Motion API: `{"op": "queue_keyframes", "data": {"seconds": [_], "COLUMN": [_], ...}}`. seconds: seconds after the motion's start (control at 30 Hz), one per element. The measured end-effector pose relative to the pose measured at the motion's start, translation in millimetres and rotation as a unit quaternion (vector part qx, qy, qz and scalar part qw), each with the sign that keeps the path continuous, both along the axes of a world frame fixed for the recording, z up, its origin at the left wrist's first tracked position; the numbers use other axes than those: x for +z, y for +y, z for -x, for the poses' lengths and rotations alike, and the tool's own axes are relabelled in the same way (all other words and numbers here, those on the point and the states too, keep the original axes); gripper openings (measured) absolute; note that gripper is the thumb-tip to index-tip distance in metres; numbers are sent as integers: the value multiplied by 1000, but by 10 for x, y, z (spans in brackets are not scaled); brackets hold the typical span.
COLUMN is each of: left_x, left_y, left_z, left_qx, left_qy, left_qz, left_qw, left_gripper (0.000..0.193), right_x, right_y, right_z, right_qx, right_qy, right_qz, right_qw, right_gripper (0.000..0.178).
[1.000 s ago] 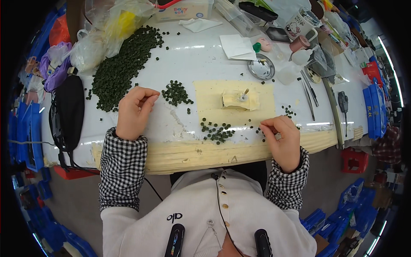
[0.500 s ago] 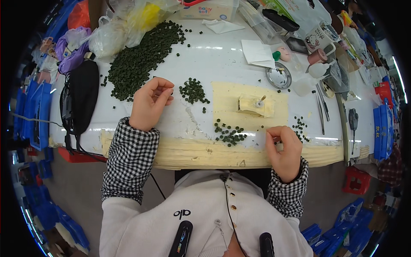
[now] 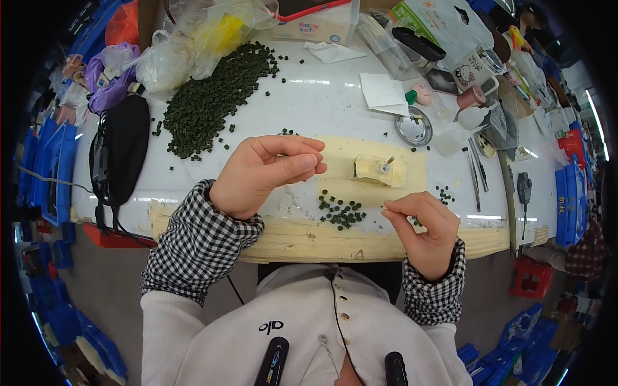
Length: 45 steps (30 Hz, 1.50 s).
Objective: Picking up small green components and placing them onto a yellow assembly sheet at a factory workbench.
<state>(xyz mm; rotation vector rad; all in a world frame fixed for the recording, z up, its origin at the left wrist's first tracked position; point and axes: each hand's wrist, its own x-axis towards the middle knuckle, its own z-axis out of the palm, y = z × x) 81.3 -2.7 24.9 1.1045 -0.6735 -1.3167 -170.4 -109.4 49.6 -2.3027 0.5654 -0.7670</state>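
Observation:
My left hand (image 3: pixel 267 174) is raised over the table with thumb and fingertips pinched together. Whatever it may hold is too small to make out. It covers most of a little heap of dark green pieces (image 3: pixel 288 132). My right hand (image 3: pixel 426 230), near the front edge, pinches thumb against forefinger, and I cannot tell what is between them. Between the hands lies a scatter of small round dark green pieces (image 3: pixel 343 214). Beyond them a tape-wrapped block (image 3: pixel 378 171) with a short upright pin sits on a pale yellow sheet (image 3: pixel 335 151).
A large pile of dark green pieces (image 3: pixel 209 103) spreads at the far left, beside a black pouch (image 3: pixel 122 151). More pieces (image 3: pixel 444 194) lie past my right hand. Tweezers (image 3: pixel 474 179), a round metal dish (image 3: pixel 414 128) and a mug (image 3: pixel 473 69) stand to the right.
My left hand has moved right and nearer, away from the large pile and now over the small heap. My right hand has shifted slightly left, still pinched. The view has moved slightly.

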Motion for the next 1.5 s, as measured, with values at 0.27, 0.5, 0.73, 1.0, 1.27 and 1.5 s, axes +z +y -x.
{"op": "queue_keyframes", "data": {"seconds": [0.27,0.5,0.73,1.0,1.27,1.5], "left_x": [-107,-282,-370,-249,-205,-209], "left_y": [-266,-307,-285,-248,-210,-200], "left_z": [144,113,132,182,227,224], "left_qx": [-48,-22,-42,-36,-23,-25], "left_qy": [206,229,230,138,94,76], "left_qz": [49,15,55,77,126,150], "left_qw": [976,973,971,987,987,985], "left_gripper": [19,24,26,20,18,17], "right_x": [169,-7,-45,-132,-164,-170], "right_y": [-13,-114,-39,-140,-104,-89], "right_z": [-401,-528,-534,-472,-470,-475], "right_qx": [48,59,7,78,75,85], "right_qy": [-87,-68,-74,-109,-171,-193], "right_qz": [-60,-67,-209,-267,-413,-430], "right_qw": [993,994,975,954,892,878], "right_gripper": [15,19,22,22,20,19]}}
